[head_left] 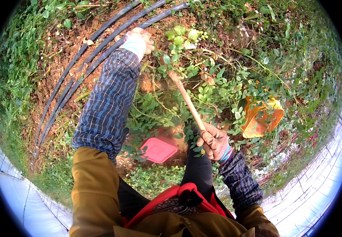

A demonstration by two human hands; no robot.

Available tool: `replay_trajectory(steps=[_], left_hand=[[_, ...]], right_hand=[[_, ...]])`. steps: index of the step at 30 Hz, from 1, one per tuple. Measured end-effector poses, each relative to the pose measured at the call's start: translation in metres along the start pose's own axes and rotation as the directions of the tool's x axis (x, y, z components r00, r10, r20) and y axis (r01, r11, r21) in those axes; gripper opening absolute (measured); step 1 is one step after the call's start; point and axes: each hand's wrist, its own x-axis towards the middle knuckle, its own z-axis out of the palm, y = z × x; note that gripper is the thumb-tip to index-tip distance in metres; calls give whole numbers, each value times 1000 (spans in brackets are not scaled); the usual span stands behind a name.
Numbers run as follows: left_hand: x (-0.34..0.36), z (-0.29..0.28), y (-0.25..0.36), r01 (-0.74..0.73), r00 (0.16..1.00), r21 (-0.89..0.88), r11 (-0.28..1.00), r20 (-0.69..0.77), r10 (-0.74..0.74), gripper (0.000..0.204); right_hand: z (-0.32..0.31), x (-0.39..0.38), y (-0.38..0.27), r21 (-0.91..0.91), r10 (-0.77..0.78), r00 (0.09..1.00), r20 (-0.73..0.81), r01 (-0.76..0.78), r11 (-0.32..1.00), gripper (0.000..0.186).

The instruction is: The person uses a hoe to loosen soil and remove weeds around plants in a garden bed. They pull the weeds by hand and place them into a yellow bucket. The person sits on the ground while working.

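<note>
My right hand (213, 142), in a soiled glove, is wrapped round the lower end of a wooden handle (187, 98). That handle slants up and left into leafy stems, and the tool's head is hidden there. Farther forward, my left hand (140, 39), in a pale glove, reaches down beside the black hoses. Its fingers are curled at the edge of the plants, and whatever is in them is too small or hidden to tell. Just right of it stands a light-green leafy shoot (182, 36).
Several black hoses (85, 63) curve along brown soil (54, 73) on the left. A yellow plastic container (263, 117) lies tipped among leaves at right. A red plastic object with a rounded rectangular face (159, 150) sits near my legs. White sheeting (309, 197) borders the planting.
</note>
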Motion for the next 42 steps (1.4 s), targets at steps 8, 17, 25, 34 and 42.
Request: replay_trajectory(steps=[8,17,25,34,42], left_hand=[[-4,-1,-6,-19,998,46,999,-56,21,16],[-5,8,-12,-169,977,16,985,-126,170,13],[-34,11,-14,-203,975,275,940,-37,221,41],[-39,42,-18,-94,978,995,23,88,191,72],[-47,53,-5,-165,982,971,-171,178,63,34]], right_hand=[[12,-8,-19,-63,52,997,-61,-56,996,38],[-50,41,45,70,-131,984,118,123,990,47],[-54,41,42,92,-90,987,136,77,993,47],[-49,29,28,66,-49,976,212,36,997,66],[-23,6,10,213,-79,974,213,32,976,62]])
